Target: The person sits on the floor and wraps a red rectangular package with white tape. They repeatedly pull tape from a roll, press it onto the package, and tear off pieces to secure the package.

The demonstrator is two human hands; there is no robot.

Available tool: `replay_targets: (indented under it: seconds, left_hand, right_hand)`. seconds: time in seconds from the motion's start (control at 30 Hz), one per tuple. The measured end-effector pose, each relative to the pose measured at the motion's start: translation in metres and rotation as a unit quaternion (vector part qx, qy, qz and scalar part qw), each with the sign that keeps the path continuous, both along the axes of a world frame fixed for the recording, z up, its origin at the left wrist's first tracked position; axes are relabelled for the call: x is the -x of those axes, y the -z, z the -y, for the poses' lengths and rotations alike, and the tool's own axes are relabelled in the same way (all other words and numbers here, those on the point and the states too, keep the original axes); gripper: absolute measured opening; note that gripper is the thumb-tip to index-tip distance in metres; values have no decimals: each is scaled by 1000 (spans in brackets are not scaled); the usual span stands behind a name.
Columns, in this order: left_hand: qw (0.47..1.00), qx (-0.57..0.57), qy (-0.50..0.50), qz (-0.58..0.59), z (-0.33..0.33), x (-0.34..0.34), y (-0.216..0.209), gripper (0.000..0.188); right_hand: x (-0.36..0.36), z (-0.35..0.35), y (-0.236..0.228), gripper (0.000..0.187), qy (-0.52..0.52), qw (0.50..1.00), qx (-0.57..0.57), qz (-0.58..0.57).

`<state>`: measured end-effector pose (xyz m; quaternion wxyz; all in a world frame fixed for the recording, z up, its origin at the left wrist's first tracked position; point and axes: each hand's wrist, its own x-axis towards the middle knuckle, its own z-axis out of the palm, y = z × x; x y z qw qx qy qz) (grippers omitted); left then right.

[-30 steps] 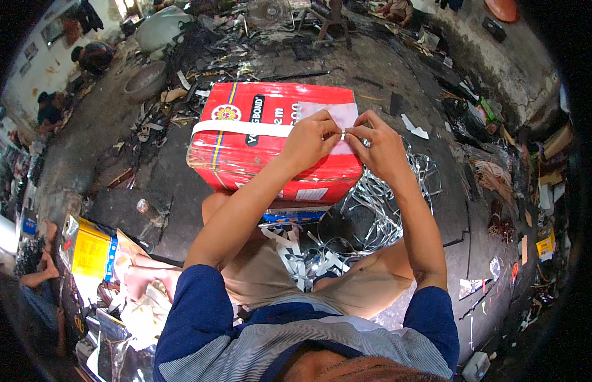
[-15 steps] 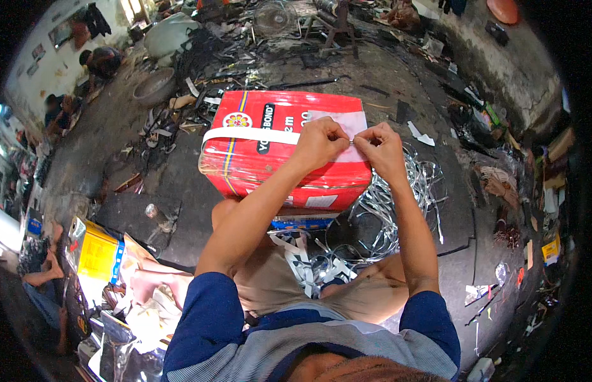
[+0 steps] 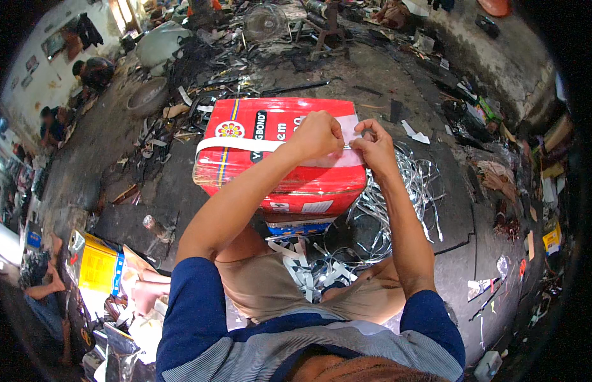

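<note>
A red carton (image 3: 296,184) stands before my knees, with a pink patch (image 3: 350,122) on the right part of its top. A white band (image 3: 235,144) runs over the carton and passes out of sight behind my left wrist. Above the patch, my left hand (image 3: 318,135) is closed, its fingertips curled in; what they grip is mostly hidden. Close beside it, my right hand (image 3: 375,145) pinches a small silvery piece (image 3: 347,146) between thumb and finger. That piece reaches toward the left fingertips, too small to make out its kind.
Shiny silvery strips (image 3: 413,191) lie heaped right of the carton. White strips (image 3: 308,270) lie between my legs. A yellow tin (image 3: 98,261) stands at the left. A round basin (image 3: 147,95), a fan (image 3: 266,23) and dark scraps lie farther off. Other people sit at the far left.
My left hand has shifted slightly left, and the fingers of my right hand have spread a little above its pinch. The view has shifted, so the carton sits slightly lower and farther left.
</note>
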<state>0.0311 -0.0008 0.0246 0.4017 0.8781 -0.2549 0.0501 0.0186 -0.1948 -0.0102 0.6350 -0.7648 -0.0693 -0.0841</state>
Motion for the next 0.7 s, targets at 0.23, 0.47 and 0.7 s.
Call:
replay_targets:
  seconds: [0.23, 0.47, 0.7]
  left_hand:
    - [992, 91, 39, 74, 4, -3, 13, 15]
    - [982, 142, 42, 118, 16, 3, 33, 10]
    - [983, 160, 41, 84, 29, 0, 30, 9]
  right_hand:
    - [10, 3, 7, 27, 49, 992, 100, 57]
    - [16, 9, 24, 30, -37, 980, -180, -71]
    - [28, 6, 20, 32, -48, 897, -372, -233]
